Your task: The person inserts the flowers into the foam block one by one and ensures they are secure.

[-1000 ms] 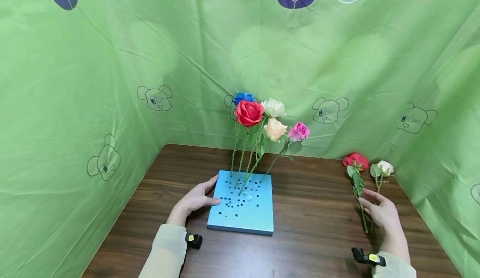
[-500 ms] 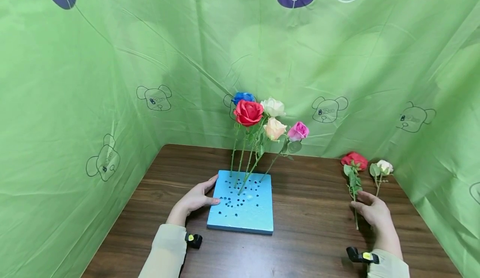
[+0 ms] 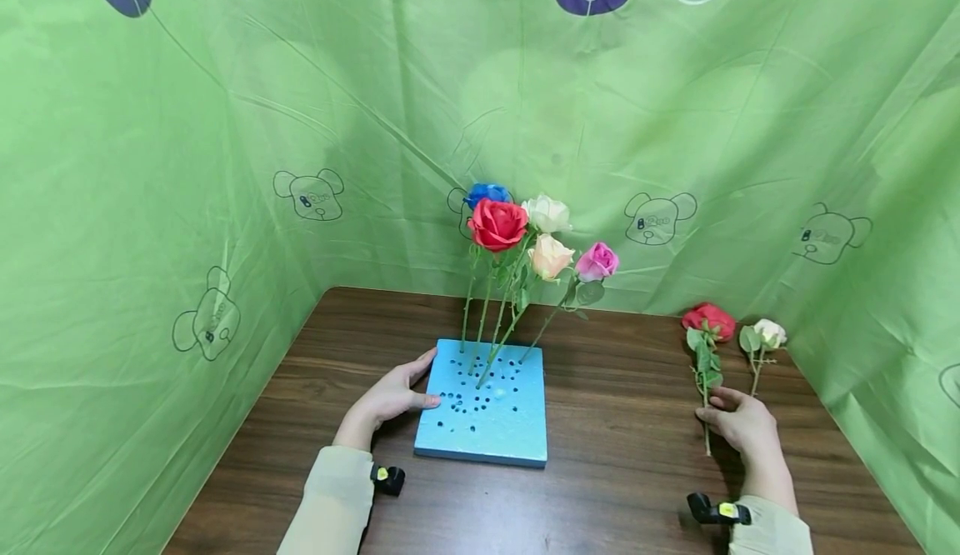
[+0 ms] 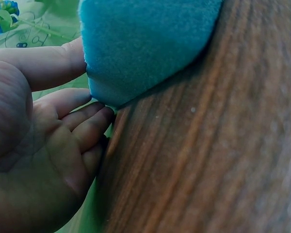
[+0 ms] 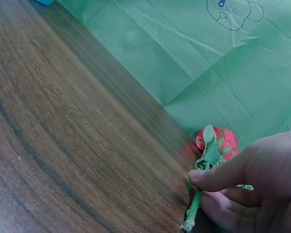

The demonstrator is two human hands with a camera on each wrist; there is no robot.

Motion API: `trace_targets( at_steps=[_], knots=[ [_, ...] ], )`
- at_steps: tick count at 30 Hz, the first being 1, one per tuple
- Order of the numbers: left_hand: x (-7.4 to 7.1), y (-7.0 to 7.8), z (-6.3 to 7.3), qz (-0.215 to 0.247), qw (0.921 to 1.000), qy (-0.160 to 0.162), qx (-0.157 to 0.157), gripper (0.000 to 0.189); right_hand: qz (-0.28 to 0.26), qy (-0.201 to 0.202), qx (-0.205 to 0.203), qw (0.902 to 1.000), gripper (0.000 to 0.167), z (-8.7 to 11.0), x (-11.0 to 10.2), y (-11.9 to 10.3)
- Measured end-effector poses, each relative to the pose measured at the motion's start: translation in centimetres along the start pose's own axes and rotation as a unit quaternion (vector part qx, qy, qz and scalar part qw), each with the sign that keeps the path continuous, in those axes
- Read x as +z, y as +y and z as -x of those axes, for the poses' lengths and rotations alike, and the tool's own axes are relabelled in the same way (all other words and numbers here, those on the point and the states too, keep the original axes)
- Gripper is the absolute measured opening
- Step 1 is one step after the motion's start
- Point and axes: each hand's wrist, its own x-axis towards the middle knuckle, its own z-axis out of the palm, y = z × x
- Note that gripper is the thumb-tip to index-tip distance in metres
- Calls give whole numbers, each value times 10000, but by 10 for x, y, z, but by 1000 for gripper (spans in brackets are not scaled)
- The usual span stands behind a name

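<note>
A square blue foam block [image 3: 495, 434], its top dotted with holes, lies on the table with several artificial roses standing in it. My left hand [image 3: 390, 397] holds its left edge, thumb over the top and fingers along the side; the left wrist view shows the fingertips [image 4: 104, 116] low against the block's side. On the right, my right hand [image 3: 746, 426] pinches the green stem of a red rose [image 3: 708, 322] between thumb and fingers, below its leaves. In the right wrist view the stem's cut end [image 5: 188, 224] sticks out below the thumb.
A white rose [image 3: 770, 334] lies just right of the red one. Upright in the foam are a blue rose [image 3: 487, 195], a red, a white, a peach and a pink rose [image 3: 597, 262]. Green cloth [image 3: 420, 122] rises behind the wooden table [image 3: 615, 455] and at its sides.
My right hand has shifted left, swinging the red rose's lower stem left with it, while the bloom barely moves. My left hand and the foam block stay put.
</note>
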Motion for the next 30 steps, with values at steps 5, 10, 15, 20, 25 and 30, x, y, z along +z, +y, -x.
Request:
trace_targets(
  at_steps=[5,10,15,20,25,30],
  knots=[
    [0,0,0,-12,10000,19,-4,101,-278,-154,49,9995,69,-1,1,0],
    [0,0,0,-12,10000,13,-16,101,-803,-413,105,9959,71,-2,-1,0],
    [0,2,1,-18,10000,31,-45,101,-924,-621,259,9934,73,-2,-3,1],
    [0,2,1,-2,10000,43,-37,101,-1367,-937,323,9856,77,-2,-4,0],
    [1,1,0,-11,10000,38,-37,101,-1877,-1126,157,9756,75,-1,-3,-4],
    [0,0,-1,-28,10000,25,-43,101,-2167,-1086,-170,9700,76,4,0,-15]
  ],
)
